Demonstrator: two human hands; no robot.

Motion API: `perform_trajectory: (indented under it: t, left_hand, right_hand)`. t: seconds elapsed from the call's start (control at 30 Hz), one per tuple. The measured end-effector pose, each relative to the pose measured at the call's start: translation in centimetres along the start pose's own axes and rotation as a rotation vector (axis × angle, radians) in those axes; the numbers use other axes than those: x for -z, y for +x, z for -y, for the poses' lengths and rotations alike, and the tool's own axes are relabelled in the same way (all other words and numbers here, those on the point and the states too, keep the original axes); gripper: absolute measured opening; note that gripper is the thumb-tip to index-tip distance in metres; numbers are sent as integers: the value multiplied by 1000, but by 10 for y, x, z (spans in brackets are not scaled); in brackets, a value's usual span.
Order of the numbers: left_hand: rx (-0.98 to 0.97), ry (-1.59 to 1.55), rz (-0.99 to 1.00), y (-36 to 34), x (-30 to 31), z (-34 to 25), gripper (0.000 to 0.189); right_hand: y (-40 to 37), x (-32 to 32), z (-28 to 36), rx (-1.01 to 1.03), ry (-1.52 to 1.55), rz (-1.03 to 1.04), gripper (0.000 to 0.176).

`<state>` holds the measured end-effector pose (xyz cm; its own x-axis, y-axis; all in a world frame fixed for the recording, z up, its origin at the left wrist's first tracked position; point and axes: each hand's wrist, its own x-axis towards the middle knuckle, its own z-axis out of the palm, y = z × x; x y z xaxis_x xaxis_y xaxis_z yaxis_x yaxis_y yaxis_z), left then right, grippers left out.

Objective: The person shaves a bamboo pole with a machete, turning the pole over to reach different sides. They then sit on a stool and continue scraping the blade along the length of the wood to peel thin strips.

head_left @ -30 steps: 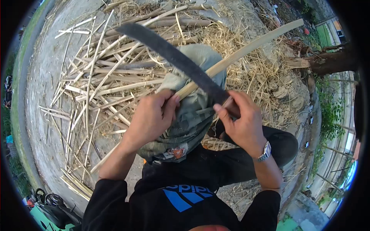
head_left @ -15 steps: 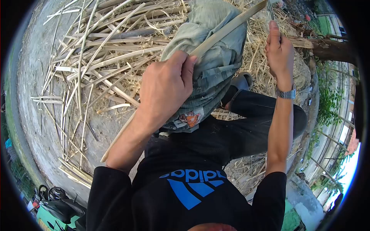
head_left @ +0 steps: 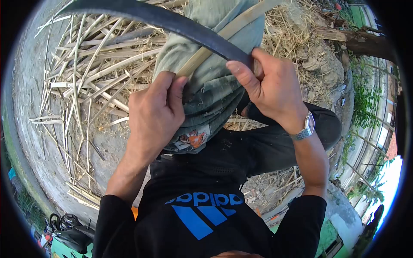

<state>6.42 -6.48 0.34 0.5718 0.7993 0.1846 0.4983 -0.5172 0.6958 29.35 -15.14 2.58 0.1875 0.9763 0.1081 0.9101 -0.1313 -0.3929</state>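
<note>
A flat bamboo strip (head_left: 245,22) is pinched between the thumb and fingers of my left hand (head_left: 155,114) and slants up to the right. In my right hand (head_left: 277,84), fingers are wrapped around the handle of a sickle (head_left: 167,20), its long dark curved blade sweeping toward the upper left. That blade crosses over the strip a short way beyond my left fingertips. Beneath both, a worn grey-green cloth (head_left: 206,101) is draped over my leg.
Split bamboo strips (head_left: 101,58) lie heaped on the ground to the left, with thin shavings (head_left: 286,41) strewn at the upper right. A dark log (head_left: 372,45) juts in from the right. A motorbike (head_left: 71,236) stands at the lower left.
My right hand has come down and left, bringing the sickle blade into full view across the strip. My left hand has shifted left and slightly down, still pinching the strip.
</note>
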Motion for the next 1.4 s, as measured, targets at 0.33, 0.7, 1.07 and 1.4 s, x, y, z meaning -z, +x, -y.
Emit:
perform_trajectory:
  t: [0.33, 0.7, 1.07, 1.4]
  left_hand:
    - [25, 20, 72, -17, 22, 6, 22]
    - [98, 137, 128, -72, 74, 71, 24]
    - [320, -199, 492, -4, 69, 51, 53]
    - [127, -138, 437, 37, 23, -23, 46]
  right_hand:
    - [-9, 7, -3, -118, 72, 61, 76]
    - [18, 80, -215, -450, -167, -491, 84]
    - [-17, 76, -66, -507, 806, -651, 56]
    - [-37, 24, 9, -142, 339, -183, 61]
